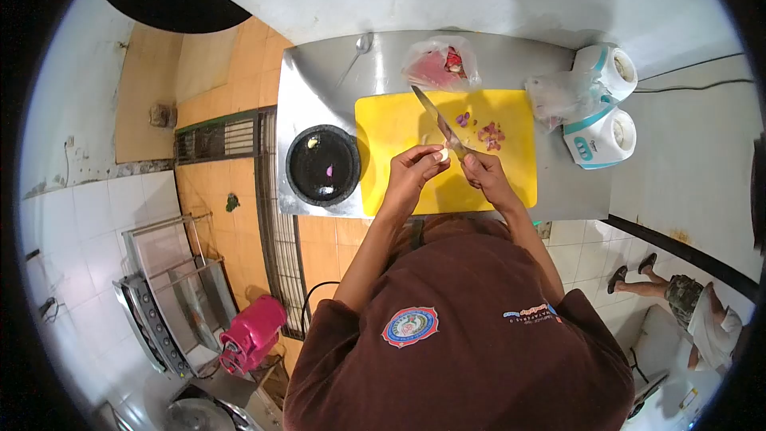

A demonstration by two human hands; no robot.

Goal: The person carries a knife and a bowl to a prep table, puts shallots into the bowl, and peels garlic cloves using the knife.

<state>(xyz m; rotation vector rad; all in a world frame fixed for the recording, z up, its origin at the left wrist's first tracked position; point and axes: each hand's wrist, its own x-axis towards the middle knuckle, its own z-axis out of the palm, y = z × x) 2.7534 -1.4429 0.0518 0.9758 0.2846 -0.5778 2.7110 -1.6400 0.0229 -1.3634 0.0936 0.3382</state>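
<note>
My left hand (413,174) pinches a small white garlic clove (444,155) above the yellow cutting board (391,124). My right hand (488,177) is closed on the handle of a kitchen knife (435,116), whose blade points up and to the left, close beside the clove. To the right of the blade, reddish peel scraps (491,136) and a few purple shallot pieces (463,119) lie on the board. A black stone mortar (293,175) stands left of the board, holding a pale yellowish piece and a purple one.
Behind the board lies a plastic bag (423,64) with red contents, and a spoon (363,44) rests on the metal table (311,72). Two white-and-teal appliances (590,144) and a clear bag (558,100) stand at right. A pink gas cylinder (259,331) and another person (706,311) are farther off.
</note>
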